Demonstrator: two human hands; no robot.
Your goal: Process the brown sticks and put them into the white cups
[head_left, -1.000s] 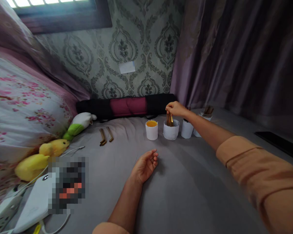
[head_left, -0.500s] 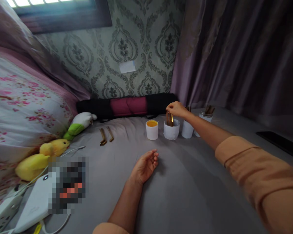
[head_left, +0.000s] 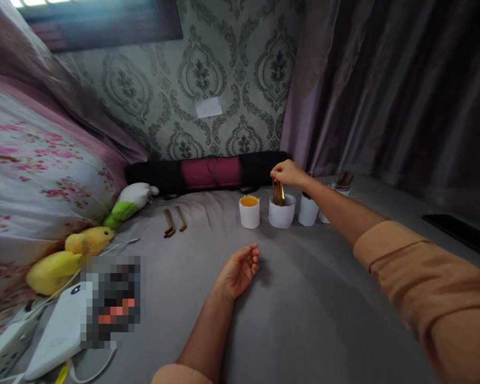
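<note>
Back edge of the grey-sheeted bed [head_left: 324,298]: a black-and-maroon roll [head_left: 210,174] lies along the patterned wall [head_left: 202,69].
Left edge: a floral cushion [head_left: 44,154] leans here; beside it lie a green-and-white plush toy [head_left: 130,204] and a yellow plush toy [head_left: 54,272].
Near left corner: a white device [head_left: 56,330], a power strip [head_left: 8,344] and cables; the item next to the device is pixelated, not identifiable.
Right side: a flat black object [head_left: 460,233] lies below the curtain [head_left: 384,106].
Obstruction: the right forearm [head_left: 340,205] partly covers the third white cup [head_left: 308,210] and the stick jar [head_left: 341,188].
Row, left end: a yellow-filled cup [head_left: 250,215], upright; bent rods [head_left: 168,224] lie well apart to its left.
Brown-gold strips [head_left: 282,193]: upright, lower ends inside the wide white tub [head_left: 282,217], second in the row.
Change over the last second: the right hand [head_left: 290,173] sits slightly higher above the tub; left hand and rods unmoved.
Right hand: arm stretched forward, fingertips pinching the strips from above.
Left hand [head_left: 240,273]: resting on the sheet, fingers loosely curled, grasping nothing.
</note>
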